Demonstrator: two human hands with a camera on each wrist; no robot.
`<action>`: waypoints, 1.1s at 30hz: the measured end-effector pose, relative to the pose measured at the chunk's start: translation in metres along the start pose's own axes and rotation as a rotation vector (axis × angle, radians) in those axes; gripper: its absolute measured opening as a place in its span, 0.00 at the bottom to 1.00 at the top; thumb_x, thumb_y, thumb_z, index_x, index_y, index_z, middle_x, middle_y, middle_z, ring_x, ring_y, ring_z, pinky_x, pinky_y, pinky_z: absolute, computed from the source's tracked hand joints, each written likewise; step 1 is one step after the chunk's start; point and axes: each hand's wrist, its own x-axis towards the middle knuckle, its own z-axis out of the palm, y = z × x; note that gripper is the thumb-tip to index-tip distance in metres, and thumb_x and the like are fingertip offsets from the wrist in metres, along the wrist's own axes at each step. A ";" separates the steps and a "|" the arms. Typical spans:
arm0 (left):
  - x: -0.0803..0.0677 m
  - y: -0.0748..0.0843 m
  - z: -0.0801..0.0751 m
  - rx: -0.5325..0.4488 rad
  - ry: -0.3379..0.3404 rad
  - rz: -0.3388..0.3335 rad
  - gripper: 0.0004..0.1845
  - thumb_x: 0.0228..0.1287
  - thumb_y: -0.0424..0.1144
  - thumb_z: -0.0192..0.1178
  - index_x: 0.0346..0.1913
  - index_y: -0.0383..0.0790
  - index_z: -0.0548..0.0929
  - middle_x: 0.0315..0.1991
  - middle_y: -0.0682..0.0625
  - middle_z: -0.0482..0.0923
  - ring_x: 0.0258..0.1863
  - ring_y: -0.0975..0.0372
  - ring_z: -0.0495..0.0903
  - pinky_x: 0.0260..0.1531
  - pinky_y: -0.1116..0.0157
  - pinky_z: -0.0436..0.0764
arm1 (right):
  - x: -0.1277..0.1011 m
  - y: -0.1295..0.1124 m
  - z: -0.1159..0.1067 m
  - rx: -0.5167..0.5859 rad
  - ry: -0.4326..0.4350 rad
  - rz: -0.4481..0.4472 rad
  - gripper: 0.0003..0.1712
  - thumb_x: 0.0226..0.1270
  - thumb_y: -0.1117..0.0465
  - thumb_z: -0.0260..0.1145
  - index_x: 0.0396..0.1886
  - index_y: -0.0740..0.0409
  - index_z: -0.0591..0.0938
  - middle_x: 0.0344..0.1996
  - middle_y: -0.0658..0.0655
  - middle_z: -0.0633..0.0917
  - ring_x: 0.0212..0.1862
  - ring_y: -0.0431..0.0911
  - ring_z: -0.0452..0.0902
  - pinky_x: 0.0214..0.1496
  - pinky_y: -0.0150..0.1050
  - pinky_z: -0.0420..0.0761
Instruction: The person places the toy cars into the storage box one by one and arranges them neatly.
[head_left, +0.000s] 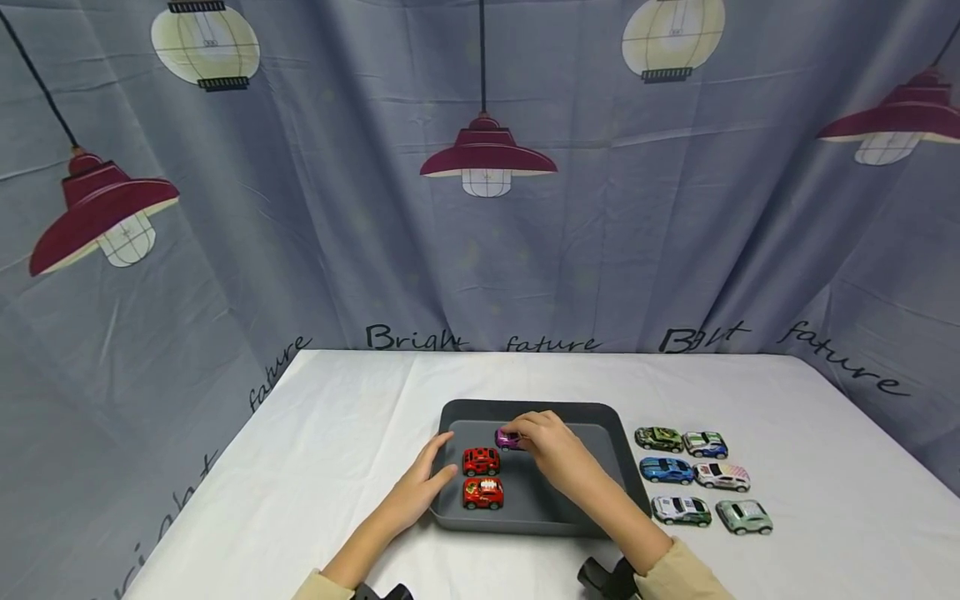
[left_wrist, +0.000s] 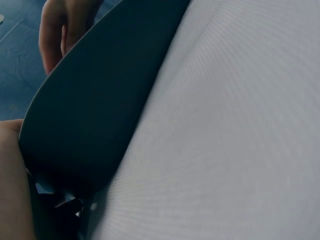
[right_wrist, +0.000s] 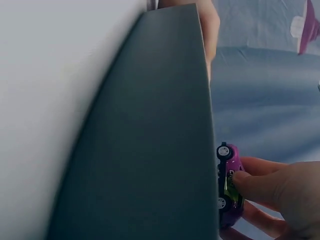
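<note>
Bench (head_left: 337,433) is carrying a stiff grey tray (head_left: 611,450), its left rim being steadied by the flat, relaxed left hand (head_left: 427,483). Right hand (head_left: 551,446) is pinching the purple toy car (head_left: 507,439) by its sides inside the tray; it is likely light, hard and smooth.

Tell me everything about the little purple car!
The purple toy car is small and shiny, with black wheels and a green-and-black pattern on its side, seen in the right wrist view. It looks like painted metal or plastic. It sits inside the dark grey tray, near the far side, behind two red toy cars. The right hand pinches it with thumb and fingers, covering its right end. Whether its wheels rest on the tray floor cannot be told.
</note>
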 end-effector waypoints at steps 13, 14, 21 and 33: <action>0.000 0.000 0.001 -0.009 -0.012 0.007 0.30 0.67 0.48 0.47 0.69 0.46 0.54 0.71 0.40 0.48 0.70 0.43 0.48 0.62 0.38 0.50 | 0.033 -0.014 0.033 0.041 -0.128 0.083 0.14 0.55 0.71 0.63 0.41 0.55 0.83 0.40 0.54 0.83 0.42 0.49 0.76 0.42 0.42 0.79; 0.000 0.000 0.001 -0.008 -0.011 0.006 0.30 0.67 0.48 0.47 0.69 0.46 0.54 0.71 0.40 0.48 0.70 0.43 0.48 0.62 0.38 0.50 | 0.035 -0.014 0.035 0.045 -0.133 0.089 0.13 0.56 0.72 0.63 0.40 0.55 0.83 0.39 0.54 0.83 0.42 0.49 0.76 0.42 0.42 0.79; 0.000 0.000 -0.001 -0.011 -0.004 0.000 0.30 0.67 0.47 0.48 0.69 0.46 0.54 0.71 0.40 0.48 0.70 0.43 0.47 0.62 0.38 0.49 | 0.047 -0.016 0.047 0.074 -0.180 0.119 0.13 0.58 0.72 0.61 0.40 0.56 0.83 0.40 0.55 0.84 0.43 0.51 0.77 0.44 0.42 0.79; -0.001 0.001 0.000 -0.011 -0.004 -0.008 0.31 0.66 0.50 0.48 0.69 0.47 0.55 0.71 0.40 0.48 0.70 0.43 0.48 0.62 0.37 0.50 | 0.051 -0.014 0.060 0.108 -0.209 0.192 0.12 0.60 0.72 0.58 0.39 0.57 0.84 0.40 0.57 0.83 0.46 0.52 0.77 0.47 0.43 0.79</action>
